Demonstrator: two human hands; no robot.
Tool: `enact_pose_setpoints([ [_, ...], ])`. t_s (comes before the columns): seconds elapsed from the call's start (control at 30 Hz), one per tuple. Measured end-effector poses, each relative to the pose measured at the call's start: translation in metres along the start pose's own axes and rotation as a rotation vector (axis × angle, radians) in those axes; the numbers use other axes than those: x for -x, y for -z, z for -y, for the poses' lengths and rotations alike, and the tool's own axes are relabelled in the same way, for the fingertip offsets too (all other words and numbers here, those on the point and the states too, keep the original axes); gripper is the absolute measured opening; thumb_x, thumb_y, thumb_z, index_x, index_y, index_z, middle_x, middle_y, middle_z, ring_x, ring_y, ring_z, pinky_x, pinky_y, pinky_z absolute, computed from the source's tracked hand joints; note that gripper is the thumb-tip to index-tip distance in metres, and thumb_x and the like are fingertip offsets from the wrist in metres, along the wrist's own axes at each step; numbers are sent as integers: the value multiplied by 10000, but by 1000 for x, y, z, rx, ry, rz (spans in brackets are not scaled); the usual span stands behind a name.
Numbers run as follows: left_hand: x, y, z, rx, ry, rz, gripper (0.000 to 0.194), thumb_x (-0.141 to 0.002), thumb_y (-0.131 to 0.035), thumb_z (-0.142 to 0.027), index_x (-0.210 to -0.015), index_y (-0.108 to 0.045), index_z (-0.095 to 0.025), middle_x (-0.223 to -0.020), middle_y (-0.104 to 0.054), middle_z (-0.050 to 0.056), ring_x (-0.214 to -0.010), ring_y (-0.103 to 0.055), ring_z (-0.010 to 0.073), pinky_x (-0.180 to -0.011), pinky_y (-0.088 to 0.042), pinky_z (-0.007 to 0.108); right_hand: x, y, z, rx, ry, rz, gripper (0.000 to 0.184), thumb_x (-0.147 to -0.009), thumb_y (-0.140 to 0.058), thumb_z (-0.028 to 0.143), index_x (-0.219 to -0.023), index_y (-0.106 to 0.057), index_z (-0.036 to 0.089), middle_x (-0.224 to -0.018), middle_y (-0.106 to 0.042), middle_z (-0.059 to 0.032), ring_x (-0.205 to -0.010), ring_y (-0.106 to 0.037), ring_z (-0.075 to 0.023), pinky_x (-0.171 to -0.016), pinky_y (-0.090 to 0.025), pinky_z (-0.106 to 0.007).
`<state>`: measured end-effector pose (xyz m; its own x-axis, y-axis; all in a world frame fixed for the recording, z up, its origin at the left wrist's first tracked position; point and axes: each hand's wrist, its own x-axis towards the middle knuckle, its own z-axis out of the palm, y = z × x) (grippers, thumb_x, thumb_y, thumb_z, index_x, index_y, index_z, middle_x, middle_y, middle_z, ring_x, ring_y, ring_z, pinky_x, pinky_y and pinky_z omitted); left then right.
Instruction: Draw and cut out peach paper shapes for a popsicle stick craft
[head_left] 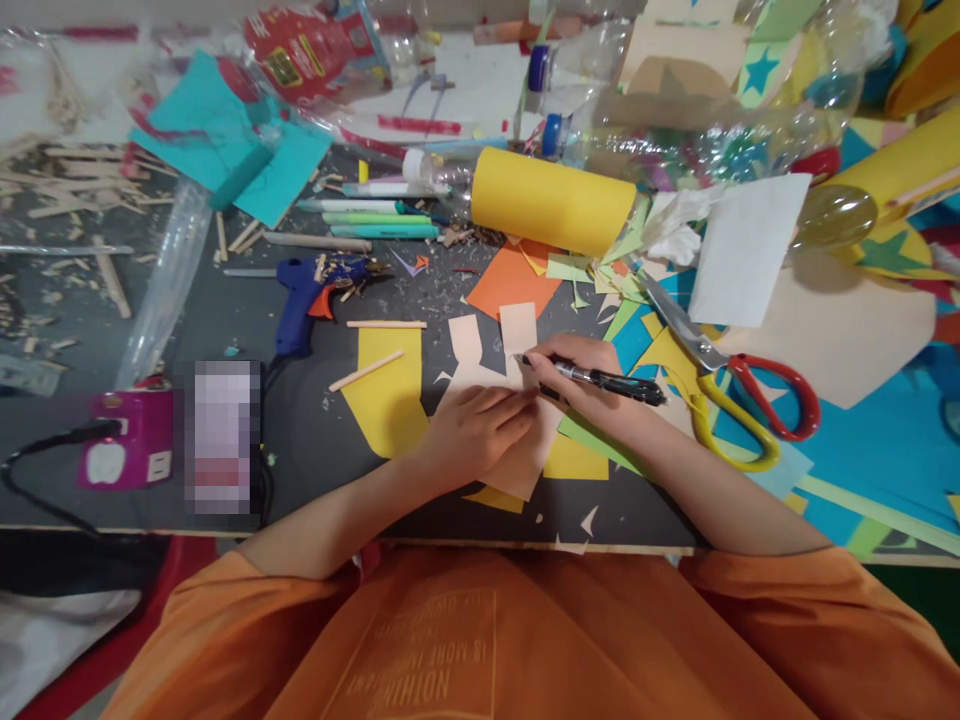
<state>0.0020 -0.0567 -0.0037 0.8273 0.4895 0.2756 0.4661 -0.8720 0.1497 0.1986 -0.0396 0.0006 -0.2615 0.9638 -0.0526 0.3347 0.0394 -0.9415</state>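
My right hand (581,375) grips a black pen (611,381), its tip at the upper part of a peach paper sheet (517,475). Flat on that sheet lies my left hand (480,425), fingers stretched toward the pen. Two peach paper tabs stick up above my hands, the left one (465,340) and the right one (518,328); whether they join the sheet I cannot tell. To the left is a yellow paper piece (394,390) with two thin wooden sticks on it. Scissors (724,370) with red and yellow handles lie right of my right hand.
A blue glue gun (296,305) lies at left, near a magenta power adapter (127,440) and a phone (221,435). Behind my hands are markers (382,228) and a bottle wrapped in yellow paper (551,200). Blue paper (870,460) covers the right side.
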Motion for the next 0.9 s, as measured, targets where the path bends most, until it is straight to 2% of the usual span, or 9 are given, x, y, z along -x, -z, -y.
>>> enact_pose_setpoints([
  [0.13,-1,0,0,20,-4,-15,227,-978,-470,-168,-1049,-685,-152,-1130,-734,65,-979,-650,166,-804,-512,306,0,0,2,78,27,-50,301,-943,-512,304,-653,-544,231,-639,-564,6,-591,-498,-143,-564,-375,-303],
  [0.3,-2,0,0,17,-5,-66,221,-980,-469,-166,-1007,-687,-142,-1095,-749,48,-918,-666,157,-804,-512,291,-2,0,3,23,-23,21,263,-915,-545,299,-666,-576,219,-570,-540,19,-560,-496,-132,-540,-358,-289],
  [0.4,-2,1,0,7,-1,-50,246,-989,-445,-167,-1022,-689,-159,-1121,-744,40,-934,-666,150,-808,-518,285,-4,0,0,-5,-33,-9,242,-898,-564,310,-679,-595,213,-561,-550,23,-560,-517,-130,-548,-365,-281],
  [0.53,-2,1,0,-6,2,-52,253,-989,-444,-167,-1030,-694,-164,-1101,-750,40,-938,-666,148,-830,-524,280,-5,1,-5,12,15,39,257,-896,-572,321,-666,-598,210,-633,-611,3,-603,-551,-134,-566,-387,-275],
  [0.67,-2,1,-1,-14,6,-57,250,-986,-452,-167,-1024,-699,-170,-1098,-753,35,-934,-668,145,-834,-526,271,-6,1,-6,17,26,33,250,-891,-568,296,-659,-595,205,-642,-625,-2,-610,-554,-131,-579,-400,-269],
  [0.9,-3,1,0,-15,5,-63,259,-993,-438,-173,-1006,-697,-167,-1117,-748,29,-931,-669,141,-824,-523,272,-8,1,-4,-20,14,37,250,-864,-564,287,-631,-582,198,-588,-589,14,-550,-499,-112,-536,-377,-257],
])
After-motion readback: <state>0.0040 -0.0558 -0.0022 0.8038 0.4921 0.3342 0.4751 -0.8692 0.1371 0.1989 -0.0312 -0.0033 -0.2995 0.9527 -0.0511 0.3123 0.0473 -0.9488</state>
